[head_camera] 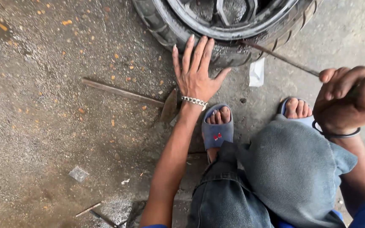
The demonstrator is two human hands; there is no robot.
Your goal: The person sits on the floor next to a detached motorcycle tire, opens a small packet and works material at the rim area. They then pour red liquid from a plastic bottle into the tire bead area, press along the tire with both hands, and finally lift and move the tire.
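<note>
We crouch, 2 sandalled feet (pixel 217 128) planted. Our right hand (pixel 349 100) is clenched on a thin metal rod (pixel 281 56) wedged at the rim; our left hand (pixel 196 72) lies flat, unclenched, on the tyre (pixel 178 31) ahead. Heavy, stiff rubber, we judge: grip the tread edge.

A flat metal bar (pixel 123 92) lies on the concrete floor (pixel 43 139), left. A white scrap (pixel 257 72) sits right of centre. A clear plastic bit (pixel 78 173) lies near left, thin sticks (pixel 96 212) nearer. Blue sandals (pixel 217 131) centre.
</note>
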